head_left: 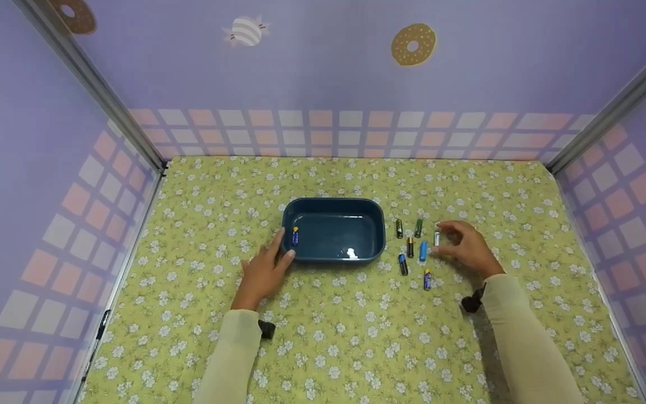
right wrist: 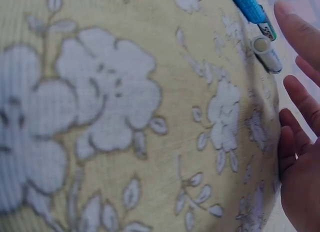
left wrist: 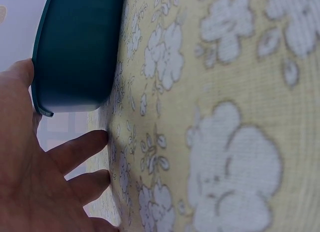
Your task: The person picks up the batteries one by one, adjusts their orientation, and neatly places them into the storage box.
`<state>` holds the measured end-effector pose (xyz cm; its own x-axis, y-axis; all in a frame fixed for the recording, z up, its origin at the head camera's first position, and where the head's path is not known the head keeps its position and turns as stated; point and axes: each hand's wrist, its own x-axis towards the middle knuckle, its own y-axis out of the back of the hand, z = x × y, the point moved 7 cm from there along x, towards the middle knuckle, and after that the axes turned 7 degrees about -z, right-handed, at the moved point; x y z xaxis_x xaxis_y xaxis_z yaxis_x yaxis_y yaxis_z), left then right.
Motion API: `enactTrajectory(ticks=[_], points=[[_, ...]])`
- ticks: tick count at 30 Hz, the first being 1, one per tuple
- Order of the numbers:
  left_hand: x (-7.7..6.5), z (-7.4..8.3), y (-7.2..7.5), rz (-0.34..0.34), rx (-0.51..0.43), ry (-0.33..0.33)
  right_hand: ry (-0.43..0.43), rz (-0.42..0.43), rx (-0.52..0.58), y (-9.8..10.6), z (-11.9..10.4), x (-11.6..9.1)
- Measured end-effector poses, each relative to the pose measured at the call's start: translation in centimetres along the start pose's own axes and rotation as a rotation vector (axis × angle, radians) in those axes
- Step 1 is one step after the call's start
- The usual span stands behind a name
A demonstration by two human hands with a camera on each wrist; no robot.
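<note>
My left hand [head_left: 263, 273] rests at the front left corner of a dark teal plastic bin [head_left: 334, 201]. Its thumb and index finger touch the rim, while the other fingers spread down to the cloth in the left wrist view. Inside the bin, by its left wall, lies a blue battery [head_left: 295, 236] with a yellow end. To the right of the bin, the thumb and fingers of my right hand [head_left: 470, 249] stand apart on either side of a white battery [head_left: 437, 239]. In the right wrist view that battery lies on the cloth, with a gap between it and the fingers.
Several more batteries lie left of the right hand: a light blue one [head_left: 423, 251], a black and copper one [head_left: 410, 247], a blue and yellow one [head_left: 427, 279], and others. A flowered yellow-green cloth [head_left: 351, 336] covers the table; purple walls [head_left: 323, 67] enclose it.
</note>
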<state>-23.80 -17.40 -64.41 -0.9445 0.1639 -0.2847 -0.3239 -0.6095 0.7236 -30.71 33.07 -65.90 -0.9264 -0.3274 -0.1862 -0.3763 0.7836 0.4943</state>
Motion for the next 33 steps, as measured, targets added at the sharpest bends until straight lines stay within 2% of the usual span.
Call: enactTrajectory(ticks=[5, 9, 12, 19, 29, 33], points=[[0.0, 0.0, 0.0, -0.001, -0.004, 0.0, -0.056, -0.002, 0.116, -0.5, 1.0, 0.0], [-0.1, 0.1, 0.1, 0.001, -0.013, 0.0, -0.075, 0.001, 0.164, -0.7, 1.2, -0.1], [-0.1, 0.1, 0.1, 0.005, -0.018, 0.0, -0.078, 0.0, 0.159, -0.8, 0.7, -0.3], [-0.1, 0.2, 0.1, 0.003, -0.016, 0.0, -0.001, -0.007, -0.033, -0.3, 0.8, -0.1], [-0.2, 0.1, 0.1, -0.001, -0.02, -0.007, -0.007, 0.007, -0.052, -0.4, 0.9, 0.0], [-0.2, 0.1, 0.1, 0.002, -0.024, -0.006, -0.024, 0.003, -0.01, -0.5, 1.1, 0.0]])
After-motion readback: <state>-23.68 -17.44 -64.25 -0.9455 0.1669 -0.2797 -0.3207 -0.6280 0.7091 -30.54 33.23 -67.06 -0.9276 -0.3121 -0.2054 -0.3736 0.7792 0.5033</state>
